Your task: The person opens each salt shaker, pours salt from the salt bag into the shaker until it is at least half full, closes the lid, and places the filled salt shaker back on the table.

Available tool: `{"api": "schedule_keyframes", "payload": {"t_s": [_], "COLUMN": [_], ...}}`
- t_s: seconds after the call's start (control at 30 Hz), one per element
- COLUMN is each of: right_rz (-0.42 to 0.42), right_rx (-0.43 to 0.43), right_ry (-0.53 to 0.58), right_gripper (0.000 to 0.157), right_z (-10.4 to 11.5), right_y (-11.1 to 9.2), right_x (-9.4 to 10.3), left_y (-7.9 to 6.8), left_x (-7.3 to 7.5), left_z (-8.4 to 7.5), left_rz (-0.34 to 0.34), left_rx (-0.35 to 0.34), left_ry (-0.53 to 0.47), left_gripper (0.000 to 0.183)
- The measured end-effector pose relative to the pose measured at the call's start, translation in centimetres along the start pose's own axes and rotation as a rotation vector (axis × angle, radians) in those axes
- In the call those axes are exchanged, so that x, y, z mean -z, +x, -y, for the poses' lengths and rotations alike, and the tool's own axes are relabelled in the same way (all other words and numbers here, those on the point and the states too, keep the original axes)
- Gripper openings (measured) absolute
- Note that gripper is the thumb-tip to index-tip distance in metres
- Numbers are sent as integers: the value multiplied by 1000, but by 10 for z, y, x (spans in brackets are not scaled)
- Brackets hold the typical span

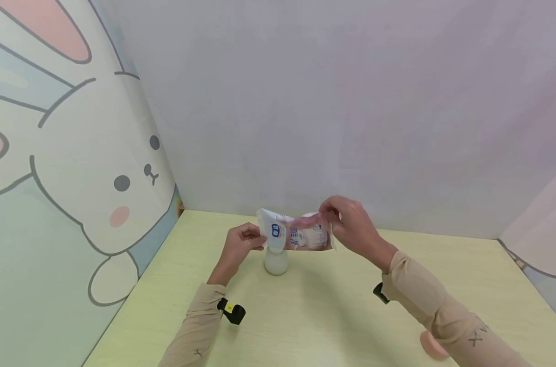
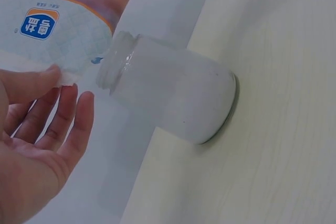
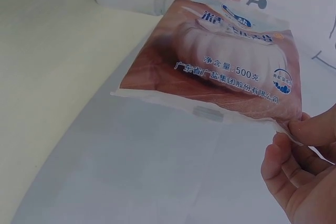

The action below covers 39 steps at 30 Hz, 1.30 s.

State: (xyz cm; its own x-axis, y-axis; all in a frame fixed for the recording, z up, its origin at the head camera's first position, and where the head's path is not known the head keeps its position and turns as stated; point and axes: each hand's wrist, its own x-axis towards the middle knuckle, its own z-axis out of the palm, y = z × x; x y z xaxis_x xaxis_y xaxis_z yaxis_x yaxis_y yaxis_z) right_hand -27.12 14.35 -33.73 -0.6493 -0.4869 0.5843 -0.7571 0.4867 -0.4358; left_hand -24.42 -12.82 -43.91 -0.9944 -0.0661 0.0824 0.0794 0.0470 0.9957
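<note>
A salt bag (image 1: 301, 234), white and brown with blue print, is stretched sideways above the table. My left hand (image 1: 241, 247) pinches its left end between thumb and finger; the other fingers are loosely bent in the left wrist view. At the opposite end, my right hand (image 1: 353, 224) pinches a corner of the bag, also visible in the right wrist view (image 3: 310, 166). Just below the bag's left end stands a glass jar (image 2: 173, 87) that looks whitish inside. The jar is upright on the table, its threaded mouth uncovered. Whether the bag touches the rim, I cannot tell.
The pale yellow table (image 1: 305, 311) meets a plain light wall (image 1: 333, 102) behind. A round peach-coloured object (image 1: 433, 345) lies near the front right, partly hidden by the right sleeve (image 1: 443, 311). A rabbit-printed panel (image 1: 85, 168) borders the left side.
</note>
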Motion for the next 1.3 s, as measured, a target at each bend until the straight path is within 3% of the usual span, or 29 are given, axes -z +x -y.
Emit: {"api": "schedule_keyframes", "payload": {"t_s": [0.53,1.3], "right_rz": [-4,-14], "right_rx": [7,15], "right_ry": [0,0], "right_gripper": [19,19], "right_z": [-3,-2], "right_y": [-4,-1], "right_x": [-2,3], "left_y": [-2,0], "left_x": [-3,-3], "left_z": [1,-2], "left_rz": [-43,-29], "left_rx": [10,18], "left_ry": [23,40], "left_gripper": [10,13]}}
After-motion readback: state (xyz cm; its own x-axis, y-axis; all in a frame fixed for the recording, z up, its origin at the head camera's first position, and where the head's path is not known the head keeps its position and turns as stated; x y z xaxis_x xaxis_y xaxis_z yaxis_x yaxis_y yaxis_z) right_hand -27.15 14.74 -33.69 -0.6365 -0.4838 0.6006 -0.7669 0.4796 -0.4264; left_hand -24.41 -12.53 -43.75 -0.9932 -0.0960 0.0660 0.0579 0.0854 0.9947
